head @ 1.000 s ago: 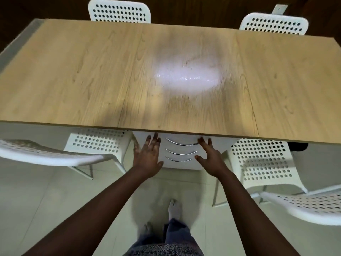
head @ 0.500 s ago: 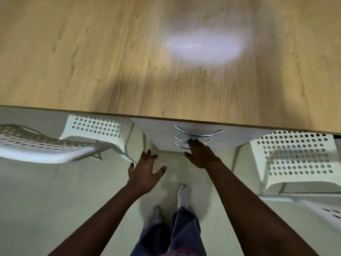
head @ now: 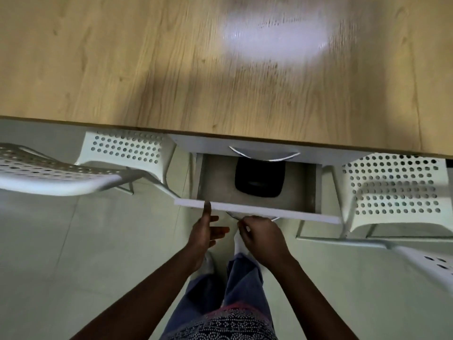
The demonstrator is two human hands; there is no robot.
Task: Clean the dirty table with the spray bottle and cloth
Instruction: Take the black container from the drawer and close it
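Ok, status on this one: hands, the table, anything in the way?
Right hand grips pulled-out drawer's handle; left hand open, fingertip on drawer front. Table unwiped. No spray bottle or cloth visible; dark object in drawer.

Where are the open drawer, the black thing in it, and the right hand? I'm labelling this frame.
open drawer [head: 257, 211]: head view, white front panel.
black thing [head: 259, 179]: head view, its top.
right hand [head: 263, 235]: head view, back of hand.

No readable text, label or number anywhere.

i see drawer [head: 257, 209] out under desk [head: 147, 69] edge | pouch [head: 259, 180] in drawer, rear right | chairs [head: 127, 153] left, [head: 392, 187] right of drawer
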